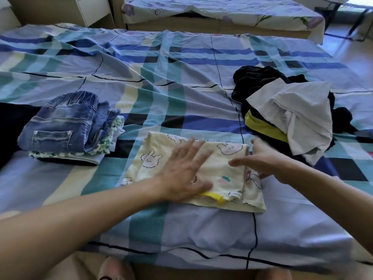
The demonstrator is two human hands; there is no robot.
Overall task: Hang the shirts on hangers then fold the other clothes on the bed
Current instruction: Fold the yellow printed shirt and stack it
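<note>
Now, at the near edge of the bed (181,77). The surface is a wrinkled plaid sheet in blue, teal, cream and black, with thin dark lines across it.

Task item: the cream garment (222,178), bunny print, lies folded flat near the near edge, roughly mid-width. A yellow tie (214,196) shows at its near side and a small red tag (247,175) at its right fold.

My left hand (185,170) lies palm down on the garment, fingers straight and spread, pressing the cloth and grasping nothing. My right hand (266,160) is at the garment's right edge. It is blurred, but the thumb lies over the top layer and fingertips show under the fold, so it pinches that edge.

Towards the left edge is a folded stack: jeans (60,126) on top, a leaf-print piece (105,142) beneath, darker layers under that. Dark cloth (10,126) lies just beside the stack at the left edge.

Towards the right edge is a loose heap: a white garment (298,110) over black clothes (254,77), with a yellow-green piece (262,126) showing at its near side. The heap is near the cream garment but apart from it.

Room: a second bed (222,9) with a floral sheet stands beyond the far edge, with a white cabinet (88,7) at the far left. Pale floor (347,49) runs along the right side. My foot (115,267) shows below the near edge.
</note>
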